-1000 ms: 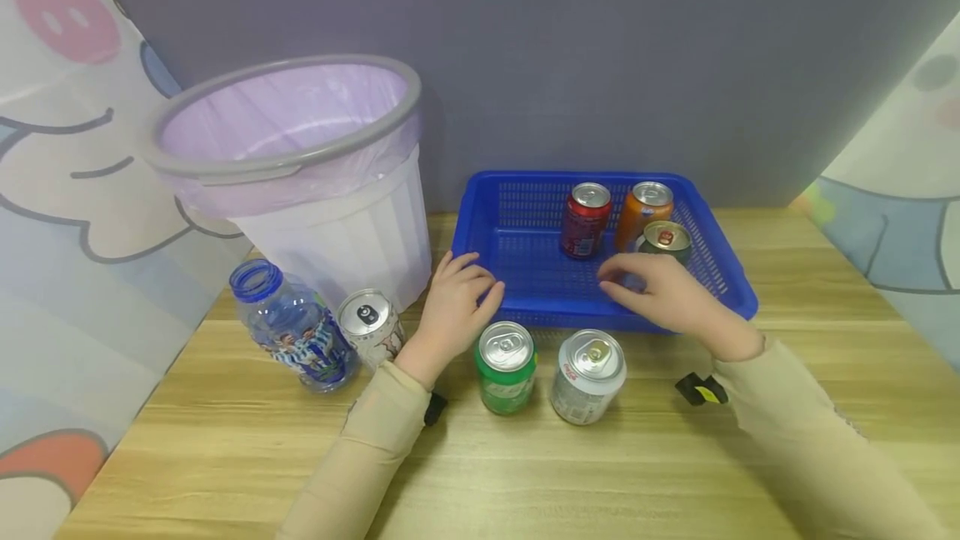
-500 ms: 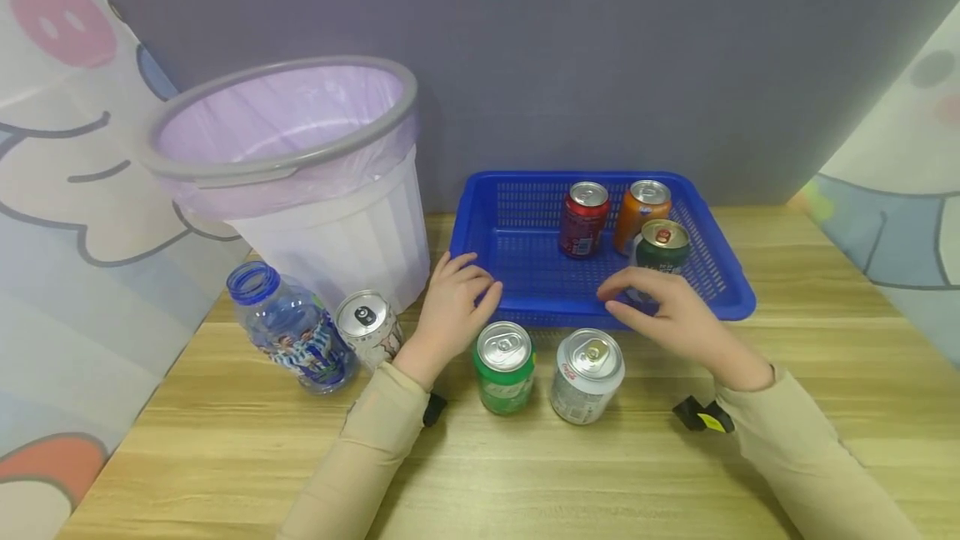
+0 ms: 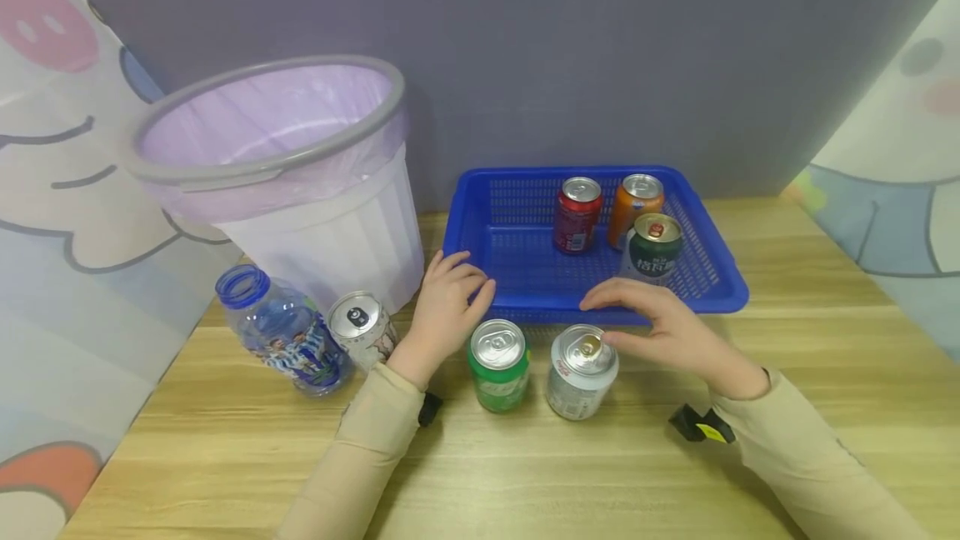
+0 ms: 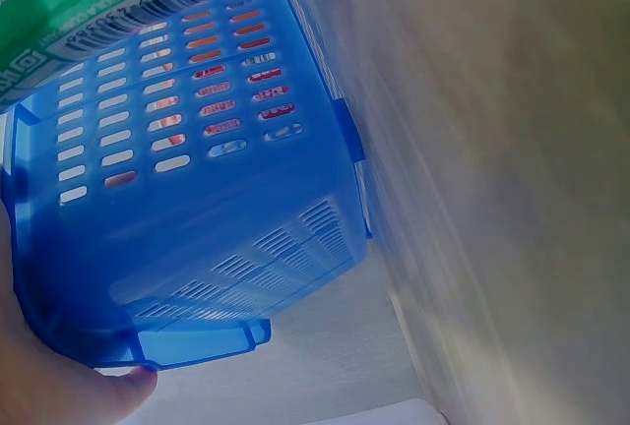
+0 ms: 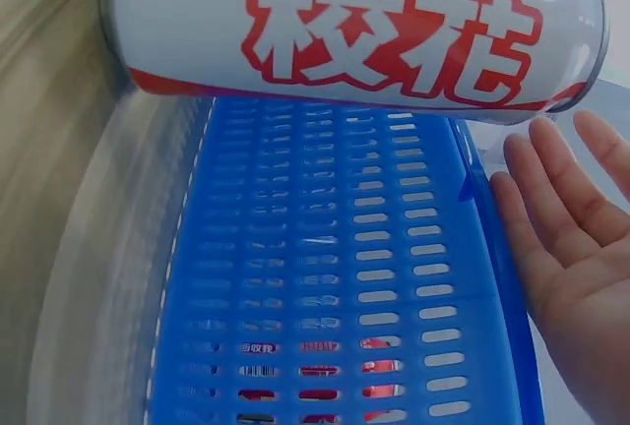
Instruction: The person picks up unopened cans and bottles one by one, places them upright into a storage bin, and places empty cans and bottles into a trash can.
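My left hand [image 3: 447,307] rests at the front left corner of the blue basket [image 3: 540,312], its fingers on the rim. In the left wrist view, a fingertip [image 4: 138,381] shows at that rim. My right hand [image 3: 663,325] holds nothing and hovers with loosely bent fingers at the upper right of a white drink can [image 3: 579,390]. Its thumb is close to the can's lid; whether it touches cannot be told. In the right wrist view, the fingers [image 5: 561,179] are spread beside the white can [image 5: 374,31]. A green can [image 3: 498,382] stands between my hands.
Inside the basket stand a red can [image 3: 577,223], an orange can [image 3: 630,211] and a dark green can [image 3: 652,255]. A lined bin [image 3: 337,232] is at the left, with a clear bottle [image 3: 292,348] and a pale can [image 3: 363,332] before it. Grey wall behind.
My right hand has drawn back from the dark green can in the basket and shifted left and nearer, over to the white can. My left hand stays at the basket's corner.
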{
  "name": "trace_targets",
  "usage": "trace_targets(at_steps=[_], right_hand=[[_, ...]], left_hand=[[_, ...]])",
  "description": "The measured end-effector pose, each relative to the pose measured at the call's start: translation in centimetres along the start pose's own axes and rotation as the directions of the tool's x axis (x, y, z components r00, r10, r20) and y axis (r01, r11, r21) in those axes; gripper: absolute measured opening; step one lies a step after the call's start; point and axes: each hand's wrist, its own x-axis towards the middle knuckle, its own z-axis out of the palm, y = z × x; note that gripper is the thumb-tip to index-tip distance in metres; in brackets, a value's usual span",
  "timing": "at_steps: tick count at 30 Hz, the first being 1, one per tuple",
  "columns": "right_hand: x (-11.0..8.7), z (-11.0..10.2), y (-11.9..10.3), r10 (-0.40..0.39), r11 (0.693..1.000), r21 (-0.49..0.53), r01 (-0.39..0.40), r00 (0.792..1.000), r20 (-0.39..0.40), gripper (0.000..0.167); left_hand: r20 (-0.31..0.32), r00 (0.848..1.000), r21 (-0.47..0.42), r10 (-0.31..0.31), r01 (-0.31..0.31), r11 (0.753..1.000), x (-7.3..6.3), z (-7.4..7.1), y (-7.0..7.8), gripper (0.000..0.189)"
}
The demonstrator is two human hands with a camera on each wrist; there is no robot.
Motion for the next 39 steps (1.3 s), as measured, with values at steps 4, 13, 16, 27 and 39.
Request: trace_targets(at_steps=[4, 13, 16, 27, 39], right_hand=[[0.0, -0.1, -0.3, -0.013, 0.996, -0.085, 0.014, 1.000, 0.007, 0.033], [-0.1, -0.9, -2.2, 0.175, 0.971, -0.194, -0.138, 0.967, 0.188, 0.050], [-0.2, -1.0, -2.2, 0.250, 0.967, -0.124, -0.223, 0.929, 0.274, 0.056], [-0.9, 0.1, -0.4, 0.144, 0.971, 0.123, -0.203, 0.916, 0.375, 0.084], [-0.8, 2.3, 0.7, 0.170, 0.856, 0.413, -0.311, 0.923, 0.345, 0.080]], left_hand=[[0.005, 1.000, -0.007, -0.006, 0.006, 1.000, -0.1, 0.0, 0.0, 0.028], [0.003, 1.000, -0.002, 0.000, 0.000, 1.000, 0.2, 0.1, -0.2, 0.028], [0.006, 1.000, 0.002, 0.002, -0.002, 1.000, 0.1, 0.0, -0.1, 0.028], [0.005, 1.000, 0.010, 0.005, -0.005, 1.000, 0.2, 0.0, -0.2, 0.027], [0.009, 1.000, 0.007, 0.003, -0.003, 1.000, 0.1, 0.0, -0.2, 0.029]])
